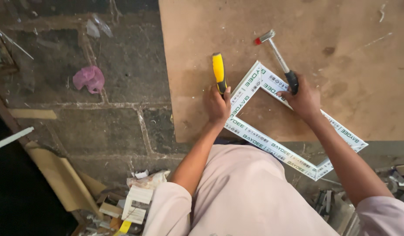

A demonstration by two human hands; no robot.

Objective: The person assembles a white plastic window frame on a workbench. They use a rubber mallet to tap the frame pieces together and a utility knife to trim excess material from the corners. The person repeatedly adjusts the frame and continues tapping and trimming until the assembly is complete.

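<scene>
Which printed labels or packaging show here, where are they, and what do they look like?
Protective film on the white frame: white strips with repeated green lettering and small dark marks, lying on the brown board between both hands.
Crumpled pink plastic bag: on the stone floor, left; no print visible.

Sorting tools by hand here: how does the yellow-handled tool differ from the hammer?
The yellow-handled tool sits in the left hand, pointing up; its working end is hidden. The hammer, in the right hand, has a slim metal shaft, black grip and red-tipped head, tilted left. Both are over the white frame.
</scene>
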